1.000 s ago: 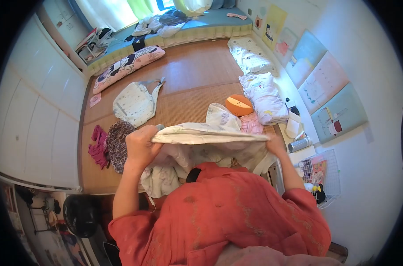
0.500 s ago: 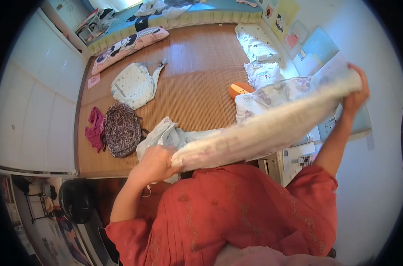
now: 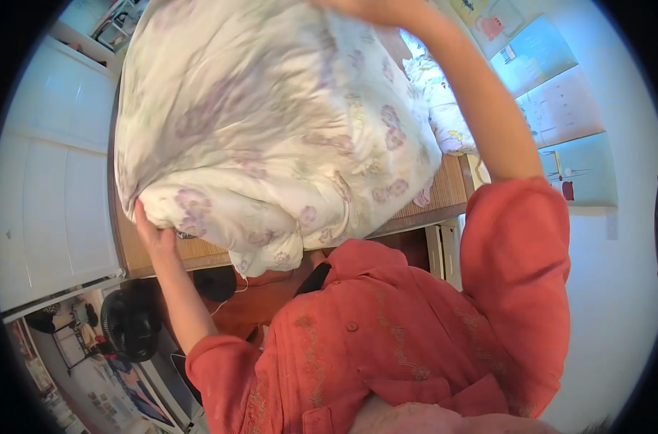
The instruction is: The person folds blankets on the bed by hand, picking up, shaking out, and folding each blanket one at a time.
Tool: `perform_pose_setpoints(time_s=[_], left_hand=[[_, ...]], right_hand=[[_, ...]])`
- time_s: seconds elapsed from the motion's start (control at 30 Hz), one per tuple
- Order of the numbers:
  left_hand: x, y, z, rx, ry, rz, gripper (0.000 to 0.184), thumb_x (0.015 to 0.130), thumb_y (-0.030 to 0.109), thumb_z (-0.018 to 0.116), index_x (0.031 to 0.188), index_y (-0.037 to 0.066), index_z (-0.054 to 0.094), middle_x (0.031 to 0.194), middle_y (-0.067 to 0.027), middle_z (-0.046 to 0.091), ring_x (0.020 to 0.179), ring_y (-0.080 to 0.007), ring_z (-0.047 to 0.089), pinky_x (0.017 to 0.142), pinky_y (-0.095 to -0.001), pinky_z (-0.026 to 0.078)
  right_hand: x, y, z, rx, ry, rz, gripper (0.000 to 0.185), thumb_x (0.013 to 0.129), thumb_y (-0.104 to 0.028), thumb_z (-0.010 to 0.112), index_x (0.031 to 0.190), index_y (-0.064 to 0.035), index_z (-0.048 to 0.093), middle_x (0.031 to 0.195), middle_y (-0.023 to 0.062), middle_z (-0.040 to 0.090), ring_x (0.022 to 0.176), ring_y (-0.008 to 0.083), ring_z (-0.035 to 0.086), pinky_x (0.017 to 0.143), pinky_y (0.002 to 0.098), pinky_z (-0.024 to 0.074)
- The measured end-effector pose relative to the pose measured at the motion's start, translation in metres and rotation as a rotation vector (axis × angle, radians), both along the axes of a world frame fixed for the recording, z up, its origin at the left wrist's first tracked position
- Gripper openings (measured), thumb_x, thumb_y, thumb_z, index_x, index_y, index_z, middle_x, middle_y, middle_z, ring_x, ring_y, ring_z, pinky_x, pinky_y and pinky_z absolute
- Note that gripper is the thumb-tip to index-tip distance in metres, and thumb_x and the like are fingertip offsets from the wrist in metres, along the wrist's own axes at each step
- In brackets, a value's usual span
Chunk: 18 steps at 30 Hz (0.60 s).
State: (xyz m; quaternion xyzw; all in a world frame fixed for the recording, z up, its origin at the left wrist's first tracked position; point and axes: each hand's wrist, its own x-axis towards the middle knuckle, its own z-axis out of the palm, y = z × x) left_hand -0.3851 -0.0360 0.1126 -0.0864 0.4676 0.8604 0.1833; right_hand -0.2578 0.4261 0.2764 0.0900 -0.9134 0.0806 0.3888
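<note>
A white quilt (image 3: 271,137) with purple flowers billows in front of me, spread wide with soft folds. My left hand (image 3: 155,235) is closed on its near left edge, thumb and finger at the fabric. Along the top of the view my right hand (image 3: 372,9) reaches over the far part of the quilt. The frame's edge cuts off its fingers, so its grip does not show. Most of the bed mat (image 3: 448,192) and what lay on it are hidden beneath the quilt.
A patterned pillow (image 3: 444,108) lies right of the quilt, by the wall with pictures (image 3: 560,108). White cabinet doors (image 3: 54,166) stand at the left. A black fan (image 3: 130,325) is at lower left, and a white cable (image 3: 224,304) hangs below the bed edge.
The quilt, stretched as a narrow band between both hands before, now spreads over the bed. My right hand has swung from the right to the top; my left hand has moved left.
</note>
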Motion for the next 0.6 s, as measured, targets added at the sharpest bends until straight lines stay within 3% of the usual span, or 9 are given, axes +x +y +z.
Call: perform_pose_setpoints(time_s=[0.07, 0.1, 0.17, 0.2, 0.27, 0.3, 0.37, 0.43, 0.6], left_hand=[[-0.023, -0.044, -0.04, -0.052, -0.112, 0.1, 0.04, 0.092, 0.027, 0.042, 0.122, 0.002, 0.046, 0.12, -0.011, 0.054, 0.109, -0.0256, 0.053, 0.092, -0.041, 0.043], [-0.029, -0.065, -0.062, -0.146, -0.146, 0.126, 0.04, 0.092, 0.028, 0.043, 0.122, 0.002, 0.046, 0.121, -0.0105, 0.054, 0.11, -0.0256, 0.053, 0.093, -0.0408, 0.043], [-0.041, -0.102, -0.107, -0.263, -0.2, 0.155, 0.04, 0.092, 0.029, 0.044, 0.122, 0.002, 0.046, 0.121, -0.01, 0.053, 0.11, -0.0256, 0.052, 0.094, -0.0407, 0.042], [-0.046, -0.118, -0.128, -0.336, -0.229, 0.146, 0.041, 0.092, 0.029, 0.045, 0.123, 0.003, 0.046, 0.121, -0.0098, 0.053, 0.11, -0.0257, 0.053, 0.093, -0.0405, 0.042], [-0.055, -0.131, -0.146, -0.421, -0.269, 0.129, 0.041, 0.091, 0.029, 0.046, 0.123, 0.003, 0.046, 0.122, -0.0097, 0.053, 0.11, -0.0259, 0.053, 0.093, -0.0403, 0.042], [-0.056, -0.13, -0.15, -0.438, -0.274, 0.094, 0.042, 0.091, 0.029, 0.047, 0.124, 0.003, 0.045, 0.122, -0.0093, 0.052, 0.11, -0.0258, 0.052, 0.093, -0.0397, 0.042], [-0.059, -0.115, -0.154, -0.466, -0.289, 0.048, 0.042, 0.091, 0.029, 0.049, 0.124, 0.003, 0.045, 0.123, -0.0089, 0.052, 0.111, -0.0257, 0.051, 0.093, -0.0391, 0.042], [-0.055, -0.089, -0.151, -0.415, -0.321, -0.035, 0.043, 0.089, 0.028, 0.052, 0.124, 0.003, 0.044, 0.123, -0.0091, 0.051, 0.111, -0.0249, 0.051, 0.093, -0.0375, 0.042], [-0.048, -0.086, -0.181, -0.627, -0.124, -0.297, 0.048, 0.085, 0.024, 0.061, 0.124, 0.002, 0.043, 0.12, -0.0099, 0.051, 0.108, -0.0224, 0.051, 0.092, -0.035, 0.041]], right_hand=[[0.034, -0.011, -0.099, -0.117, -0.16, 0.13, 0.031, 0.083, -0.025, 0.055, 0.107, -0.0056, 0.06, 0.105, 0.0158, 0.06, 0.097, 0.0309, 0.056, 0.083, 0.0375, 0.0439], [0.055, -0.005, -0.151, -0.208, -0.461, 0.032, 0.037, 0.083, -0.026, 0.059, 0.115, -0.0072, 0.055, 0.118, 0.0149, 0.053, 0.103, 0.0302, 0.053, 0.086, 0.0367, 0.0431], [0.101, 0.017, -0.275, -0.507, -0.715, -0.137, 0.035, 0.084, -0.026, 0.056, 0.11, -0.0035, 0.058, 0.096, 0.0152, 0.062, 0.089, 0.0327, 0.058, 0.079, 0.0365, 0.0456], [0.138, 0.027, -0.341, -0.657, -0.859, -0.301, 0.031, 0.084, -0.027, 0.05, 0.089, 0.0011, 0.061, 0.084, 0.0223, 0.061, 0.082, 0.0362, 0.059, 0.071, 0.0438, 0.0449], [0.209, 0.012, -0.411, -0.494, -1.122, -0.49, 0.024, 0.082, -0.021, 0.049, 0.078, 0.0003, 0.06, 0.076, 0.0213, 0.06, 0.068, 0.0283, 0.06, 0.058, 0.0412, 0.0428], [0.251, 0.006, -0.463, -0.663, -1.221, -0.579, 0.026, 0.08, -0.025, 0.053, 0.079, 0.0, 0.061, 0.075, 0.0204, 0.06, 0.069, 0.0259, 0.061, 0.06, 0.0388, 0.0448], [0.297, -0.033, -0.508, -0.885, -1.458, -0.622, 0.036, 0.08, -0.036, 0.058, 0.094, -0.0031, 0.062, 0.088, 0.0175, 0.063, 0.077, 0.0249, 0.062, 0.065, 0.0381, 0.0481], [0.309, -0.081, -0.513, -1.651, -1.422, -0.829, 0.055, 0.078, -0.046, 0.06, 0.113, -0.0045, 0.055, 0.107, 0.0131, 0.059, 0.087, 0.0275, 0.06, 0.073, 0.0418, 0.0489], [0.285, -0.159, -0.549, -1.76, -1.186, -0.647, 0.06, 0.079, -0.044, 0.061, 0.118, -0.0001, 0.049, 0.114, 0.0098, 0.055, 0.101, 0.0238, 0.053, 0.084, 0.0396, 0.0444]])
